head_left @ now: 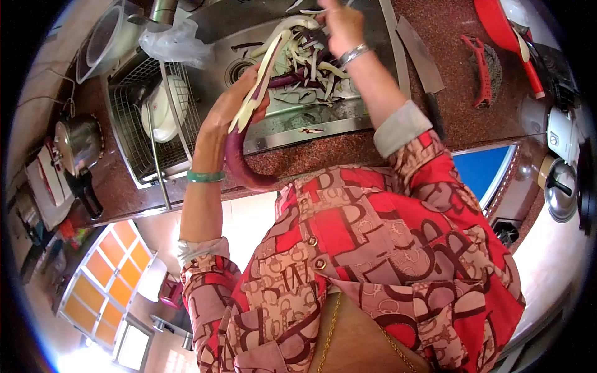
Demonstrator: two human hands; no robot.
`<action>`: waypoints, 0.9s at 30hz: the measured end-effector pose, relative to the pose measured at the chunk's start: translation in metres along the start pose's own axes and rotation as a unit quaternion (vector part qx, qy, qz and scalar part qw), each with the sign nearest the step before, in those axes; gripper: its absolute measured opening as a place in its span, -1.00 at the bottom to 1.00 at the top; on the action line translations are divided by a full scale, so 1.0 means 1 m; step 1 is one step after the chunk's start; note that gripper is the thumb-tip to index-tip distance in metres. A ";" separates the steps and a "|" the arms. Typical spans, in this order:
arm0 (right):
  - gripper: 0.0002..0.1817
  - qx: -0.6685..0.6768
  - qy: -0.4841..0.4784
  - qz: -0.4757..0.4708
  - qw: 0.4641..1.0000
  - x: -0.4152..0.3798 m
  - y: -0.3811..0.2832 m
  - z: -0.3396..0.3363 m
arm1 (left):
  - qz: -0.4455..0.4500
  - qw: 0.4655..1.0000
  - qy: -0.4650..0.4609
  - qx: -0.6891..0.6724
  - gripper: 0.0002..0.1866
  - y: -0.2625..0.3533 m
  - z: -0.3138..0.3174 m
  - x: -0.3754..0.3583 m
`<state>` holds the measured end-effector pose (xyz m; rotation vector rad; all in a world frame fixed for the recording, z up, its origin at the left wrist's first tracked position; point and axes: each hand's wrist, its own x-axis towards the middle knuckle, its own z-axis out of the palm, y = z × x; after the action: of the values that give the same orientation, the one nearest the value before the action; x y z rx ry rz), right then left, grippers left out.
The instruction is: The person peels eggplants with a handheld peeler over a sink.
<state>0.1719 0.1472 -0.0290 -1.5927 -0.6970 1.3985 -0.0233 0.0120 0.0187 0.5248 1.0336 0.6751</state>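
Observation:
A long, curved purple eggplant, with pale flesh bared along its upper part, is in my left hand. My left fingers are wrapped round its middle, at the sink's near left edge. My right hand is raised over the far right part of the sink, its fingers bent near the eggplant's far end; what they hold, if anything, I cannot make out. Beneath both hands, pale and purple peel strips lie heaped in the sink, right of the drain.
Left of the sink is a wire dish rack with a white bowl. A cleaver lies on the counter to the right, near a red-handled grater and a red pan. A pot stands far left.

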 end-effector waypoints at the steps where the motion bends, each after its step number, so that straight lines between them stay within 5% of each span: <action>1: -0.63 0.044 -0.012 -0.079 0.996 -0.014 0.014 0.011 | -0.001 1.000 -0.002 0.000 -0.47 0.003 0.005 0.004; 4: -0.58 -0.027 -0.053 -0.102 0.993 -0.061 0.016 0.033 | -0.014 0.994 0.103 0.035 -0.56 0.006 0.015 0.020; 11: -0.59 -0.077 0.013 -0.113 0.990 0.005 0.029 0.028 | 0.023 0.997 0.055 0.056 -0.54 -0.006 0.008 0.021; 13: -0.58 -0.306 0.137 -0.120 0.934 0.023 0.003 0.009 | -0.006 0.999 0.047 0.025 -0.48 -0.008 0.008 0.012; 15: -0.53 -0.044 0.108 -0.073 0.990 0.048 0.010 -0.002 | 0.011 0.999 0.038 0.000 -0.48 -0.009 0.003 0.005; 17: -0.54 0.014 0.176 0.014 0.984 0.050 0.010 -0.007 | 0.039 0.998 0.047 0.022 -0.48 -0.008 -0.001 0.003; 19: -0.56 -0.073 0.103 0.039 0.991 0.021 -0.004 -0.009 | 0.032 0.998 0.048 -0.018 -0.53 -0.005 -0.002 0.005; 21: -0.63 0.065 0.027 0.041 0.997 0.012 0.015 0.006 | 0.020 0.999 0.039 0.017 -0.56 -0.004 -0.006 0.010; 23: -0.68 0.027 0.041 -0.081 0.995 -0.003 0.020 0.023 | 0.023 0.996 0.055 0.063 -0.57 -0.003 0.002 0.014; 24: -0.69 0.060 -0.028 -0.029 0.997 -0.011 0.011 0.026 | 0.030 0.991 0.073 0.105 -0.59 -0.002 0.005 0.015; 27: -0.66 0.016 -0.009 0.010 1.000 -0.030 -0.017 0.035 | 0.031 0.989 0.074 0.123 -0.59 -0.001 0.012 0.016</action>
<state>0.1342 0.1377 0.0008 -1.5680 -0.6669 1.4335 -0.0067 0.0219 0.0137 0.7323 1.2528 0.6514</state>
